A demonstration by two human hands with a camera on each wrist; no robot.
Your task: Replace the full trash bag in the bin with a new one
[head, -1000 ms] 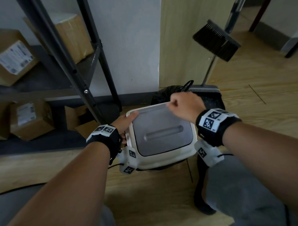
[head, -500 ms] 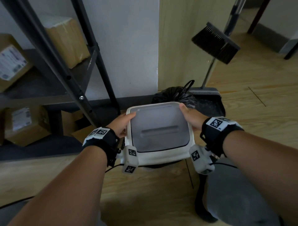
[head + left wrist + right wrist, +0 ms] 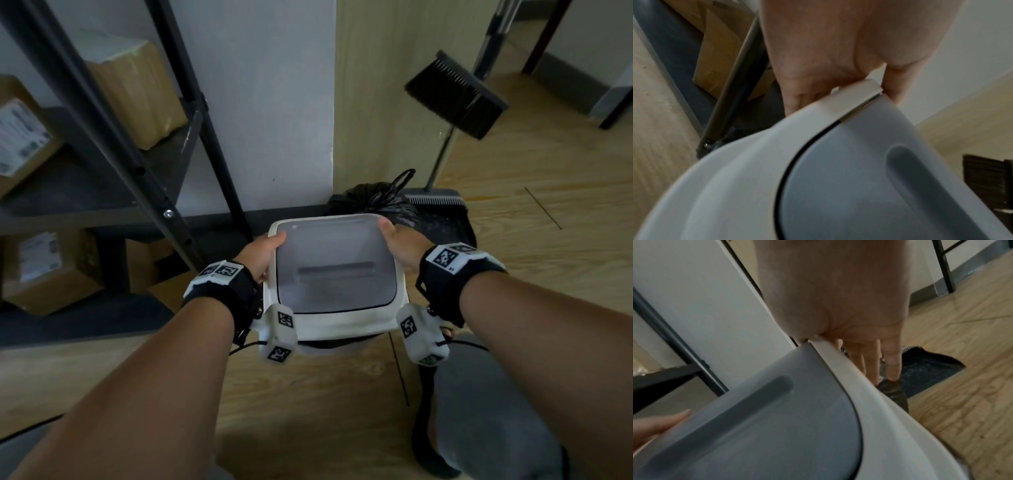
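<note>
A white bin lid (image 3: 342, 323) with a grey swing flap (image 3: 334, 270) lies level over the bin, which it hides almost fully. My left hand (image 3: 262, 251) grips its left edge, thumb on top. My right hand (image 3: 399, 245) grips its right edge the same way. The left wrist view shows the left hand (image 3: 838, 48) clamped on the lid's corner (image 3: 857, 91). In the right wrist view the right hand (image 3: 838, 296) has its fingers down beside the rim (image 3: 840, 363), near a bit of black plastic (image 3: 894, 392). A tied full black trash bag (image 3: 373, 200) sits on the floor just behind.
A dustpan (image 3: 442, 212) lies right of the black bag, with a broom (image 3: 455, 96) standing above it. A dark metal rack (image 3: 113, 113) with cardboard boxes (image 3: 51, 270) fills the left. My knee in grey trousers (image 3: 496, 411) is at the lower right on the wooden floor.
My right hand left the lid's far edge and took hold of its right side. The lid went from tilted to level and sank lower over the bin.
</note>
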